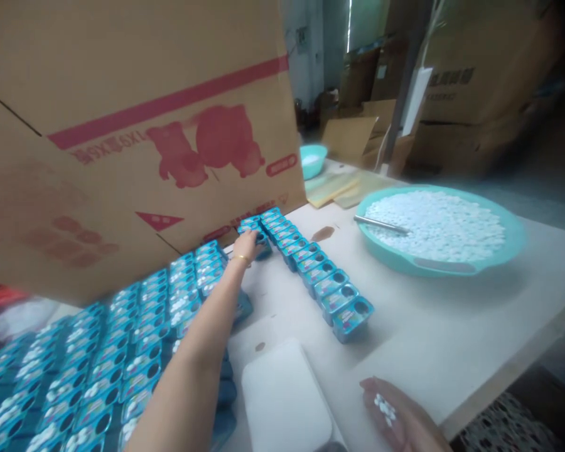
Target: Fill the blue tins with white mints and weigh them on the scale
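Far out to the left of our reaching hand we see the packed rows of blue tubs point(75, 370), most with white pieces inside, laid edge to edge across the table point(452, 339). Above them, and just behind our hand, stands the big cardboard carton point(136, 125) with its red stripe and red print, tilted over the rows.

Now the left hand point(248, 243): the arm stretches forward across the tubs, a thin gold bracelet point(240, 258) on the wrist, and the fingers curl down over a single blue tub point(262, 245) at the far end of the rows, right at the foot of the carton. It looks like a grasp on that tub (the fingertips themselves are hidden, so we cannot tell how firm the grip is).

Just to the right of that hand runs a single file of tubs point(317, 271), slanting toward us, with dark open wells showing in the nearest ones. Below the forearm, close to us, lies a flat white tray point(285, 395).

Right of the tray comes our right hand point(393, 411), low at the table's near edge, palm up and cupped, cradling a small cluster of white pieces point(384, 408). The fingers are loose, not clenched.

Beyond that hand, well apart from it, sits the wide teal basin point(515, 242) heaped with white pieces, a metal handle point(381, 224) lying in it. Farther back, a smaller teal bowl point(313, 160) stands by the carton's right edge.
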A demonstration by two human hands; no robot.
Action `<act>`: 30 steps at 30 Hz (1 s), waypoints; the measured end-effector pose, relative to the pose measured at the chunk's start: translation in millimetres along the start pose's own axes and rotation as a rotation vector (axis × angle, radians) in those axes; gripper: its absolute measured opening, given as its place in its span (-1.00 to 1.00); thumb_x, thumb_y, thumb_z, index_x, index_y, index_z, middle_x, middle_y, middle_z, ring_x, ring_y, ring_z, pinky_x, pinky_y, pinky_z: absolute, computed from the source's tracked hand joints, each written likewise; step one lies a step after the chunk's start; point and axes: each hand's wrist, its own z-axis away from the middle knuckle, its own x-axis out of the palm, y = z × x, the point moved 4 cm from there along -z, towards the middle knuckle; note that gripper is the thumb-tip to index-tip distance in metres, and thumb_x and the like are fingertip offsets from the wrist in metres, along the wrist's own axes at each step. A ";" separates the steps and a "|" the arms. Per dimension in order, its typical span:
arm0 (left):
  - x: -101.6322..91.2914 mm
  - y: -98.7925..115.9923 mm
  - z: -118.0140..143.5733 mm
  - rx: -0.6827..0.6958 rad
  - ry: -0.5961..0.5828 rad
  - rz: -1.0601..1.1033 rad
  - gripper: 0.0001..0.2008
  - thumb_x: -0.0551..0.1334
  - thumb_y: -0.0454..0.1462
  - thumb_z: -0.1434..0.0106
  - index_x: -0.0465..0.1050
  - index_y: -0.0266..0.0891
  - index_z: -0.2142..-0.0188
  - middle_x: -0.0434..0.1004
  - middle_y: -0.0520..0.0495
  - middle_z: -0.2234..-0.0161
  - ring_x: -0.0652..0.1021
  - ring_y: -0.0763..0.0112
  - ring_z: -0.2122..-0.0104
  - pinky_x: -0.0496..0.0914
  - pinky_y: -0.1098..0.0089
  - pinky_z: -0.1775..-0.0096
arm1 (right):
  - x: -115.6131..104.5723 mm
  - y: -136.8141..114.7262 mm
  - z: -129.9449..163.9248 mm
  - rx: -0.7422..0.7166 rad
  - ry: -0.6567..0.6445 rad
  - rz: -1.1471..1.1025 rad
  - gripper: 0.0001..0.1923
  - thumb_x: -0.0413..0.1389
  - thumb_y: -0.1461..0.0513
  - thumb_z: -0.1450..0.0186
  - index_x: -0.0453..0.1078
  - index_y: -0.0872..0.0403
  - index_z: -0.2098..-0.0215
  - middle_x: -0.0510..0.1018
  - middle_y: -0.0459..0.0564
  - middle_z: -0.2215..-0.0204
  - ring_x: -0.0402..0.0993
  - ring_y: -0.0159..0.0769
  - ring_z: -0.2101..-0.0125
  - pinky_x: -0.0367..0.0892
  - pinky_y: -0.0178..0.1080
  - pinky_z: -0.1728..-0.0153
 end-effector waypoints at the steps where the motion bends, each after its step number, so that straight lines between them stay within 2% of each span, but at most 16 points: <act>1: 2.1 -0.1 -5.1 -0.012 0.004 -0.005 -0.65 0.23 -0.24 -0.15 0.37 -0.26 0.06 0.42 -0.24 0.09 0.46 0.12 0.10 0.34 0.26 0.13 | 0.9 -1.0 0.1 0.001 0.000 -0.001 -0.50 0.47 0.04 0.34 0.57 0.10 0.46 0.53 -0.09 0.52 0.43 -0.44 0.48 0.42 -0.53 0.46; 3: -1.7 0.4 -4.9 -0.024 0.024 -0.009 -0.60 0.22 -0.23 -0.17 0.33 -0.27 -0.01 0.36 -0.28 0.02 0.42 0.07 0.04 0.31 0.20 0.08 | 1.5 -2.4 0.2 -0.009 -0.010 0.003 -0.50 0.46 0.02 0.30 0.58 0.11 0.44 0.54 -0.08 0.50 0.45 -0.43 0.45 0.42 -0.52 0.44; 5: -15.0 0.0 11.0 -0.013 0.036 -0.007 -0.57 0.19 -0.20 -0.20 0.28 -0.26 -0.06 0.31 -0.27 -0.03 0.38 0.09 0.00 0.28 0.19 0.03 | -0.9 -2.0 -0.2 -0.019 -0.009 0.016 -0.52 0.45 0.01 0.25 0.57 0.11 0.42 0.55 -0.07 0.45 0.47 -0.41 0.37 0.43 -0.53 0.38; 8: -44.8 0.2 62.8 0.088 0.017 0.015 -0.67 0.15 -0.16 -0.24 0.32 -0.24 0.03 0.37 -0.17 0.06 0.41 0.23 0.06 0.28 0.28 0.03 | -7.9 1.5 -3.0 -0.025 -0.022 0.045 -0.54 0.43 0.02 0.18 0.57 0.10 0.38 0.56 -0.07 0.39 0.47 -0.39 0.30 0.43 -0.52 0.30; 11: -65.5 4.1 128.8 0.201 -0.030 -0.037 -0.74 0.15 -0.10 -0.24 0.38 -0.24 0.21 0.39 -0.15 0.17 0.41 0.22 0.16 0.30 0.26 0.11 | -13.8 5.8 -7.3 -0.038 -0.056 0.071 -0.58 0.41 0.03 0.11 0.56 0.10 0.36 0.56 -0.05 0.37 0.47 -0.38 0.30 0.45 -0.48 0.28; 14: -59.5 4.4 173.5 0.144 -0.074 -0.203 -0.74 0.18 -0.10 -0.20 0.42 -0.23 0.25 0.38 -0.22 0.11 0.38 0.09 0.13 0.28 0.15 0.13 | -14.8 7.0 -9.3 -0.083 -0.091 0.086 -0.64 0.39 0.06 0.04 0.55 0.10 0.35 0.55 -0.04 0.36 0.46 -0.38 0.34 0.45 -0.46 0.31; 18: -42.2 9.2 188.4 0.052 -0.079 -0.287 -0.86 0.16 -0.24 -0.21 0.46 -0.24 0.34 0.37 -0.27 0.05 0.35 0.01 0.06 0.25 0.06 0.10 | -11.1 4.9 -6.6 -0.147 -0.166 0.104 -0.71 0.35 0.09 -0.04 0.55 0.10 0.34 0.54 -0.03 0.39 0.41 -0.42 0.45 0.43 -0.44 0.43; 21: -58.7 28.1 197.4 0.109 -0.060 -0.274 -0.86 0.13 -0.27 -0.23 0.45 -0.23 0.38 0.39 -0.23 0.09 0.36 0.03 0.04 0.23 0.05 0.05 | -9.9 3.4 -5.2 -0.168 -0.195 0.117 -0.75 0.33 0.12 -0.07 0.54 0.12 0.35 0.51 -0.04 0.44 0.36 -0.45 0.51 0.39 -0.45 0.48; 23: -82.8 48.4 212.2 0.173 -0.070 -0.247 -0.84 0.11 -0.25 -0.26 0.43 -0.24 0.38 0.41 -0.19 0.17 0.42 0.11 0.12 0.26 0.10 0.08 | -9.9 2.4 -5.3 -0.176 -0.204 0.114 -0.77 0.32 0.15 -0.08 0.54 0.13 0.36 0.49 -0.05 0.47 0.33 -0.48 0.53 0.36 -0.46 0.52; 26: -115.4 84.2 241.2 0.252 -0.139 -0.184 -0.81 0.10 -0.23 -0.27 0.41 -0.24 0.40 0.41 -0.14 0.26 0.46 0.25 0.27 0.31 0.25 0.23 | -10.1 1.0 -3.8 -0.177 -0.210 0.097 -0.83 0.30 0.21 -0.08 0.54 0.15 0.39 0.48 -0.06 0.51 0.30 -0.51 0.56 0.28 -0.50 0.61; 28: -123.6 105.8 258.3 0.288 -0.193 -0.160 -0.81 0.10 -0.23 -0.28 0.40 -0.24 0.41 0.40 -0.13 0.27 0.46 0.28 0.31 0.30 0.29 0.29 | -10.6 1.5 -0.1 -0.132 -0.213 0.085 -0.87 0.28 0.25 -0.09 0.52 0.17 0.41 0.46 -0.06 0.53 0.28 -0.54 0.58 0.21 -0.53 0.67; 30: -119.2 121.6 270.9 0.315 -0.245 -0.153 -0.81 0.10 -0.25 -0.28 0.41 -0.24 0.41 0.40 -0.13 0.29 0.47 0.27 0.32 0.30 0.29 0.31 | -12.0 2.4 6.2 -0.073 -0.222 0.073 -0.89 0.26 0.27 -0.09 0.51 0.18 0.40 0.45 -0.07 0.53 0.26 -0.56 0.60 0.16 -0.54 0.70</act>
